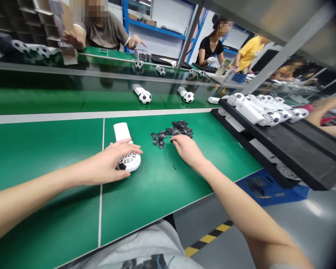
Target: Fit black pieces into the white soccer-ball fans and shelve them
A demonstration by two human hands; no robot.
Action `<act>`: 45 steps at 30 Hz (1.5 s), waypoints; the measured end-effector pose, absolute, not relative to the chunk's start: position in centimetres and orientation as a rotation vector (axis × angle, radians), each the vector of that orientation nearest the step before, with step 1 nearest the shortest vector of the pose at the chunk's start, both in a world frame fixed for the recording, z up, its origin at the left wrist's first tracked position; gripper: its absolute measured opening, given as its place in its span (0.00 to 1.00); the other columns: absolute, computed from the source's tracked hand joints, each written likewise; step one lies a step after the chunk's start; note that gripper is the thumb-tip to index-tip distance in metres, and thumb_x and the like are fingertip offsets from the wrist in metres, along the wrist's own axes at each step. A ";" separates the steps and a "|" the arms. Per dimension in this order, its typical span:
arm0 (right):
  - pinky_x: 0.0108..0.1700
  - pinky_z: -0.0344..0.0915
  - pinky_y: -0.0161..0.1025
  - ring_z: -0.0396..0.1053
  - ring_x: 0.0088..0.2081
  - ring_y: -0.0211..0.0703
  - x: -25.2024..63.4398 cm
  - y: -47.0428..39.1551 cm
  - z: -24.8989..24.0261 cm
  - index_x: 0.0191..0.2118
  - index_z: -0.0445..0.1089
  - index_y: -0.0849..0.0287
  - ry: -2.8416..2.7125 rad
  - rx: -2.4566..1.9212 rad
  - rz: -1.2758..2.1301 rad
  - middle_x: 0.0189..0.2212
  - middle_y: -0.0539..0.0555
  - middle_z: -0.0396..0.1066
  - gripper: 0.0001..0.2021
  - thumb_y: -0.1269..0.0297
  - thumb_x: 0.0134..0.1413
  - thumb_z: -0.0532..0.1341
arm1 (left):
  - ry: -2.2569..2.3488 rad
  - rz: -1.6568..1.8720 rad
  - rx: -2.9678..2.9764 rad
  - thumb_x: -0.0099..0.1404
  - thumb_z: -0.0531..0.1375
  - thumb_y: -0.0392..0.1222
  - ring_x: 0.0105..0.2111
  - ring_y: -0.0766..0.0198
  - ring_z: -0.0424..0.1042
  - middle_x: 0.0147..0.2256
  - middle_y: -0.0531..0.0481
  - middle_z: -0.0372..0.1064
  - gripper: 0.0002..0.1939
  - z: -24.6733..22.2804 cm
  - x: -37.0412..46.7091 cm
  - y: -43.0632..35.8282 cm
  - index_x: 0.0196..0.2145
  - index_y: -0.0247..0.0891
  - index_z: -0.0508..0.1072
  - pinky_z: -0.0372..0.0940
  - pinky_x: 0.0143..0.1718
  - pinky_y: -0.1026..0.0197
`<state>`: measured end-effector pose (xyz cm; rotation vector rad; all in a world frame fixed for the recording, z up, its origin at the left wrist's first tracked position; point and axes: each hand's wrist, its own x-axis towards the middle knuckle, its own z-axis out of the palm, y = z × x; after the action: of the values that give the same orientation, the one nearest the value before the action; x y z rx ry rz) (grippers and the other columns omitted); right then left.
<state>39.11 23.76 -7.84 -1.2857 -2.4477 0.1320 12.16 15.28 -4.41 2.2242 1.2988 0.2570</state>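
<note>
A white handheld fan [131, 163] with a football-patterned round head lies on the green table, its handle [121, 131] pointing away from me. My left hand [116, 158] is closed around the head, fingers over the top and thumb along the near side. One black patch shows on the grille; other cells under the fingers look open. To the right, a loose pile of small black pentagon pieces [182, 127] is spread on the table. My right hand [186, 147] is at its near edge, thumb and forefinger pinched on a dark piece [171, 141], mostly hidden by the fingertips.
Black trays [305, 140] holding several football fans stand at the right table edge. Beyond the white strip, more fans [145, 97] lie on a green conveyor [100, 99]. A small dark sliver [174, 167] lies near my right wrist. Several people work across the line.
</note>
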 end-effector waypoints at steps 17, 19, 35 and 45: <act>0.46 0.63 0.38 0.66 0.39 0.37 31.5 18.5 -5.1 0.31 0.70 0.58 -2.353 -0.594 0.902 0.33 0.51 0.67 0.03 0.72 0.50 0.62 | 1.259 0.479 2.070 0.55 0.59 0.47 0.60 0.51 0.47 0.51 0.44 0.58 0.21 -4.1 12.8 14.6 0.45 0.39 0.62 0.51 0.56 0.51; 0.45 0.63 0.38 0.66 0.39 0.37 31.4 18.6 -5.0 0.30 0.69 0.58 -2.346 -0.594 0.942 0.32 0.50 0.68 0.03 0.72 0.49 0.63 | 1.250 0.497 2.062 0.56 0.58 0.48 0.60 0.52 0.46 0.51 0.44 0.59 0.20 -4.2 12.8 14.6 0.45 0.39 0.62 0.51 0.57 0.52; 0.36 0.62 0.34 0.61 0.34 0.36 31.4 18.7 -6.2 0.29 0.66 0.58 -2.264 -0.721 1.050 0.30 0.49 0.60 0.07 0.63 0.47 0.65 | 1.268 0.596 2.026 0.59 0.52 0.42 0.61 0.52 0.42 0.53 0.45 0.58 0.12 -4.8 13.1 13.7 0.42 0.40 0.61 0.52 0.57 0.49; 0.35 0.60 0.35 0.61 0.28 0.35 31.9 25.2 -6.6 0.30 0.69 0.59 -2.238 -1.130 0.659 0.28 0.50 0.64 0.05 0.63 0.51 0.61 | 1.237 0.508 2.037 0.55 0.60 0.45 0.56 0.52 0.54 0.54 0.45 0.55 0.28 -5.2 12.1 14.7 0.52 0.42 0.56 0.54 0.56 0.49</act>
<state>31.94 25.22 -6.60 -1.1299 -2.2379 0.6588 12.12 14.71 -5.24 2.0369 1.2373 0.5084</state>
